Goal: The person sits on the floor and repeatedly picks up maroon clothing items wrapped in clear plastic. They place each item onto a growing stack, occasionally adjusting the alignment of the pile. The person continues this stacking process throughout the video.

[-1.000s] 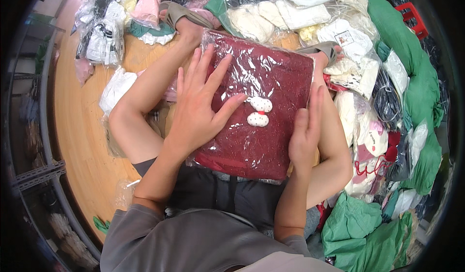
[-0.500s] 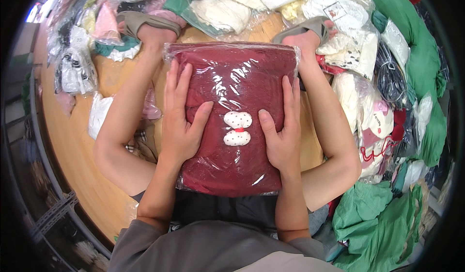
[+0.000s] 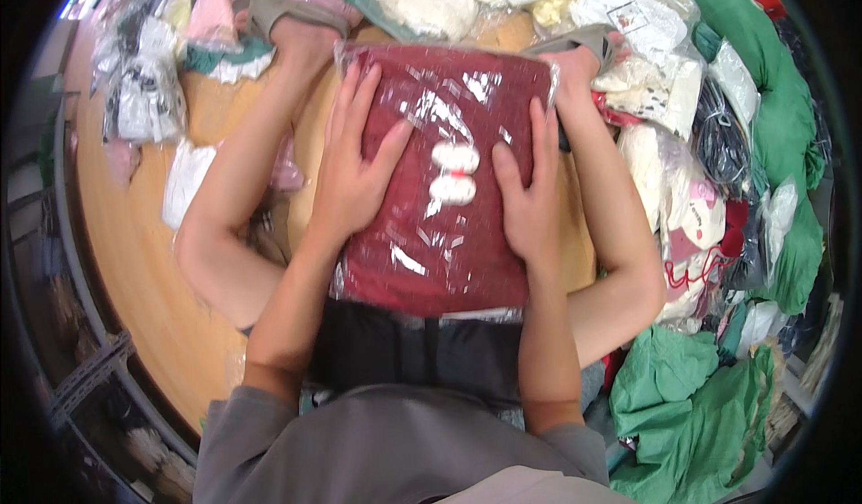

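A folded dark red garment (image 3: 431, 261) in a clear plastic bag is between my hands, over the space between my bent legs. A white, puffy bow-shaped piece with a red centre (image 3: 454, 173) shows on its front. My left hand (image 3: 355, 167) grips the left side, thumb across the top face and fingers stretched along the edge. On the opposite side my right hand (image 3: 532, 190) presses in, its thumb on the plastic and its fingers up along the edge. The underside of the package is hidden.
Bagged clothes lie around my feet on the wooden surface (image 3: 135, 261). To the right are a bag of dark clothing (image 3: 721, 136), a white-and-pink bagged garment (image 3: 696, 216) and crumpled green cloth (image 3: 691, 405). A metal rack (image 3: 90, 378) stands at the lower left.
Both hands and the bagged red garment have moved away from my body, and the package is tilted a little differently. More of my dark shorts shows below it.
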### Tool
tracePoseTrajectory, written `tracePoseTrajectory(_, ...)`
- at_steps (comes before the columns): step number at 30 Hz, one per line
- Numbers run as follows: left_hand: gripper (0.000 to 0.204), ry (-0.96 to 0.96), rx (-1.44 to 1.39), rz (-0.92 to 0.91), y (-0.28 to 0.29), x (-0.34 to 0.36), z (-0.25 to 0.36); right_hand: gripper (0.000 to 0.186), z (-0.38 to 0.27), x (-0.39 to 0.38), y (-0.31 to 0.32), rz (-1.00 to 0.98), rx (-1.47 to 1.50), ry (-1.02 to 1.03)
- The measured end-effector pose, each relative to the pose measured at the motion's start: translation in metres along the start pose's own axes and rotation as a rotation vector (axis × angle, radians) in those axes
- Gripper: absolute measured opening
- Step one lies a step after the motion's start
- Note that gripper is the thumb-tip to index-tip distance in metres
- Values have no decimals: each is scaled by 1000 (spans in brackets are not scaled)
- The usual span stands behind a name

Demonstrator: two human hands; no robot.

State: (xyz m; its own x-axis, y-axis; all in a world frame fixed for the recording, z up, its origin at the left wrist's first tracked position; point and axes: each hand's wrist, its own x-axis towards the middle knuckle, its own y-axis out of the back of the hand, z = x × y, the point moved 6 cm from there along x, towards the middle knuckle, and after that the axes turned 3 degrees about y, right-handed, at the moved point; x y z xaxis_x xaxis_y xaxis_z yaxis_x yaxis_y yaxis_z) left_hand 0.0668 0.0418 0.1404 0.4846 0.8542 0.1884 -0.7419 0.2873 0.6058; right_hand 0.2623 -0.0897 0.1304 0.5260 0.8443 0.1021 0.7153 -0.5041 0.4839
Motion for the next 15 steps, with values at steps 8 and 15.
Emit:
tracePoseTrajectory(8,116,233,-2,17,16,-17,-22,99,0,-15,4,-45,293,-49)
tracePoseTrajectory(15,97,463,-438,-157,-5,-34,-63,108,60,-20,-7,-16,497,-282)
